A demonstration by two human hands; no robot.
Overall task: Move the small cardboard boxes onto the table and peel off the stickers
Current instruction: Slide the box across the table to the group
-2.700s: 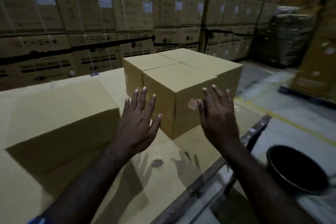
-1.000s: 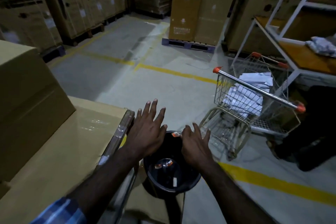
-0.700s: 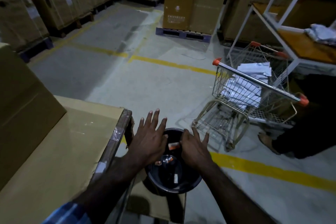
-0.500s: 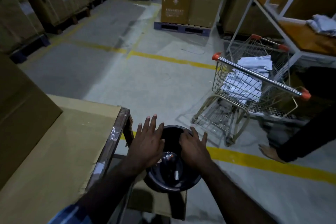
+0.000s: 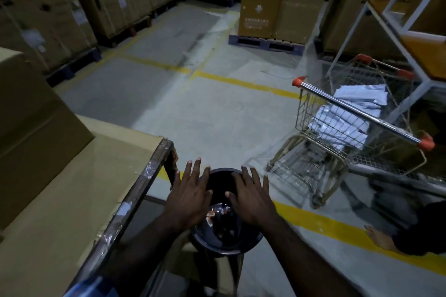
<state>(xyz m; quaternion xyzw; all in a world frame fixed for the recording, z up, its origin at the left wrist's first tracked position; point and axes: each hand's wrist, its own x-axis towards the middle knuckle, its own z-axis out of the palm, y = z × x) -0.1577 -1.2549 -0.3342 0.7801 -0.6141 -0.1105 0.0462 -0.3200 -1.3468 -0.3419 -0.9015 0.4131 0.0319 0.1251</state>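
Observation:
Both my hands hover over a black round bin (image 5: 226, 240) that stands on the floor beside the table. My left hand (image 5: 190, 194) and my right hand (image 5: 251, 196) are spread flat, palms down, with nothing in them. Small orange and white sticker scraps (image 5: 213, 214) lie inside the bin. The table (image 5: 72, 200) covered in cardboard is at my left, with a taped metal edge. One cardboard box (image 5: 29, 132) stands on it at the far left, only partly in view.
A wire shopping cart (image 5: 357, 128) with white packets stands to the right. Behind it is a white metal shelf frame (image 5: 410, 31). A person's bare foot (image 5: 379, 236) and dark clothing show at the right edge. Large stacked cartons on pallets (image 5: 275, 0) line the back.
I have turned from the boxes on the table to the bin. A sticker at my right fingertips one second ago is gone; scraps lie in the bin. Both hands have spread wider.

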